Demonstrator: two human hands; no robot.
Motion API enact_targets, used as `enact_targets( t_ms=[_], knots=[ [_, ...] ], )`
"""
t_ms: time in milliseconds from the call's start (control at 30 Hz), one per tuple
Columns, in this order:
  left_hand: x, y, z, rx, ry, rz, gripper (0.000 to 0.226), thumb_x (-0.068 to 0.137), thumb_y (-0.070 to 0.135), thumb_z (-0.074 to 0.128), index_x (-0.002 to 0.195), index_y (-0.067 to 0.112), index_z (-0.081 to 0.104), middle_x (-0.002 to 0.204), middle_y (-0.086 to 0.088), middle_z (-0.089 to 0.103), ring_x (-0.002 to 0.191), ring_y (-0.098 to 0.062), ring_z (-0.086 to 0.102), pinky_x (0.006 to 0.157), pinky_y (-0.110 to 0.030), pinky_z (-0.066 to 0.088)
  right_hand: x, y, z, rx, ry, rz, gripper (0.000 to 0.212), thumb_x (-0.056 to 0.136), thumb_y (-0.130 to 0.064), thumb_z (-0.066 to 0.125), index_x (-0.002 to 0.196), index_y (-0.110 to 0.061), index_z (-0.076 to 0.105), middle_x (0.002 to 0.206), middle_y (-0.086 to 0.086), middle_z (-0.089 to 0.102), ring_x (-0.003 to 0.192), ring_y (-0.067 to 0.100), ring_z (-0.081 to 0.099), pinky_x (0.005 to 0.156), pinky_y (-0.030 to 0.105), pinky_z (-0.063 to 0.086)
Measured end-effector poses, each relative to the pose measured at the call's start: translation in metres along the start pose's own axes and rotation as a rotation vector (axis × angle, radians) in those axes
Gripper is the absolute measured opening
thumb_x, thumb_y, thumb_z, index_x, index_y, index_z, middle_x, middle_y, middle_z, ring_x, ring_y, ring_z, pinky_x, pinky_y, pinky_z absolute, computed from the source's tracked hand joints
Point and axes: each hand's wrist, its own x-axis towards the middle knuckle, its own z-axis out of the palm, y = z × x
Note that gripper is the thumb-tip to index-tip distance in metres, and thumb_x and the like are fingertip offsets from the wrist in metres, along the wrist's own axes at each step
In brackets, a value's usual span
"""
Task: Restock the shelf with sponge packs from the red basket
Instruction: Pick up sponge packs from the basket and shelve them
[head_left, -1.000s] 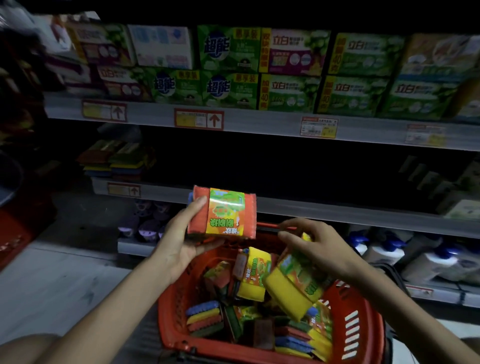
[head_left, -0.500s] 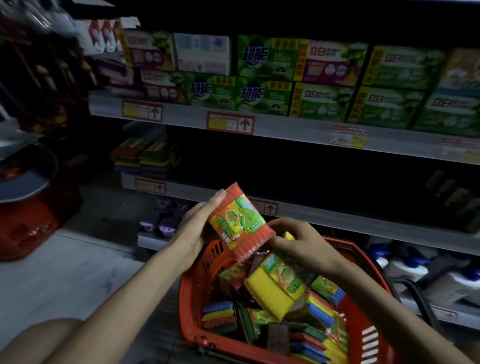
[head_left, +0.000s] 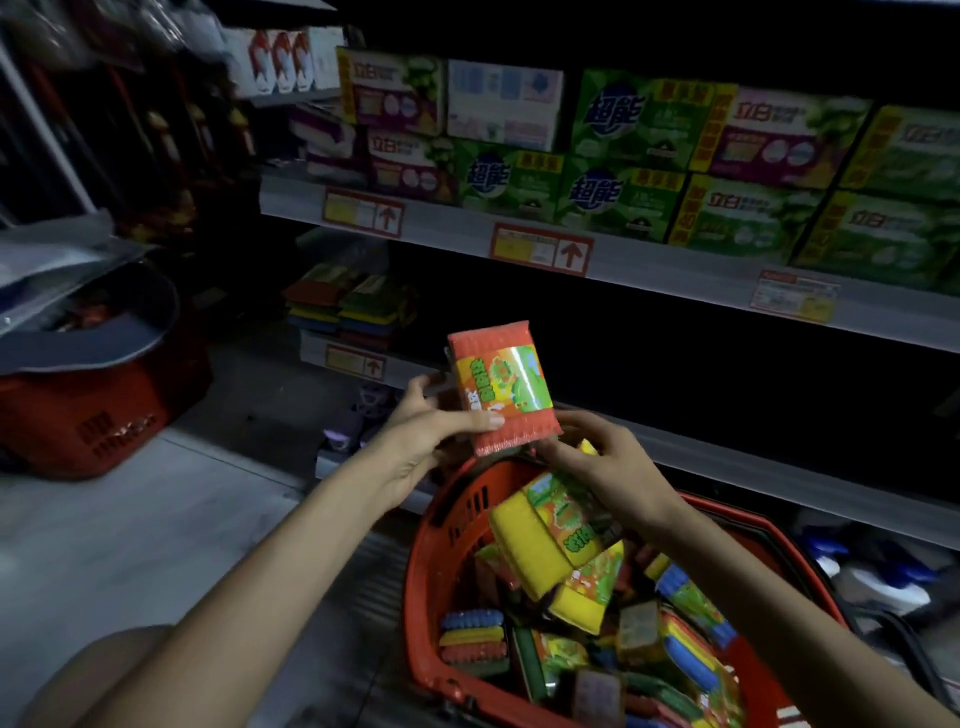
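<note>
My left hand (head_left: 422, 435) grips an orange sponge pack (head_left: 503, 387) by its lower left edge and holds it upright above the red basket (head_left: 434, 561). My right hand (head_left: 605, 470) holds a yellow sponge pack (head_left: 545, 540) over the basket, its fingertips close under the orange pack. Several more sponge packs (head_left: 670, 613) fill the basket. A stack of sponge packs (head_left: 348, 306) lies at the left end of the dark middle shelf (head_left: 727, 457).
Green and purple detergent boxes (head_left: 623, 156) line the upper shelf above red price tags (head_left: 540, 248). A second red basket (head_left: 83, 410) with a grey lid stands on the floor at left. Blue-capped bottles (head_left: 857, 566) sit on the bottom shelf at right.
The view has swung so the shelf sits further right. My left hand has turned the orange pack from flat to upright and raised it. My right hand keeps the yellow pack over the basket.
</note>
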Motion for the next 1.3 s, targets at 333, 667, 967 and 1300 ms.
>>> enact_targets(
  t_ms=[333, 667, 967, 1300],
  knots=[
    [0.048, 0.018, -0.034, 0.062, 0.19, 0.139, 0.058, 0.07, 0.015, 0.092, 0.12, 0.017, 0.064, 0.113, -0.007, 0.072, 0.106, -0.023, 0.071, 0.092, -0.037, 0.058, 0.046, -0.017, 0.062, 0.139, 0.026, -0.019, 0.036, 0.09, -0.038, 0.077, 0.124, -0.04, 0.066, 0.113, -0.019, 0.073, 0.104, -0.003, 0.068, 0.093, 0.028, 0.054],
    [0.087, 0.012, -0.059, 0.073, 0.375, 0.285, 0.035, 0.077, 0.029, 0.088, 0.105, 0.017, 0.071, 0.105, -0.005, 0.076, 0.102, -0.018, 0.072, 0.093, -0.039, 0.059, 0.093, -0.032, 0.107, 0.316, -0.009, 0.009, 0.037, 0.093, -0.028, 0.074, 0.128, -0.035, 0.063, 0.106, -0.021, 0.074, 0.091, -0.006, 0.071, 0.071, 0.011, 0.051],
    [0.114, 0.019, -0.079, 0.228, 0.364, 0.285, 0.04, 0.096, 0.031, 0.069, 0.135, 0.021, 0.066, 0.134, -0.004, 0.066, 0.123, -0.02, 0.06, 0.089, -0.026, 0.048, 0.133, -0.034, 0.125, 0.287, -0.014, 0.014, 0.092, 0.086, -0.047, 0.079, 0.16, -0.021, 0.032, 0.155, -0.012, 0.037, 0.145, 0.008, 0.036, 0.097, 0.023, 0.039],
    [0.141, 0.013, -0.091, 0.17, 0.343, 0.175, 0.053, 0.1, 0.01, 0.062, 0.151, 0.011, 0.047, 0.153, -0.011, 0.05, 0.141, -0.022, 0.048, 0.097, -0.026, 0.041, 0.167, -0.035, 0.128, 0.245, -0.019, 0.079, 0.096, 0.082, -0.046, 0.081, 0.158, -0.012, 0.034, 0.153, 0.004, 0.049, 0.126, 0.016, 0.057, 0.091, 0.026, 0.052]
  ],
)
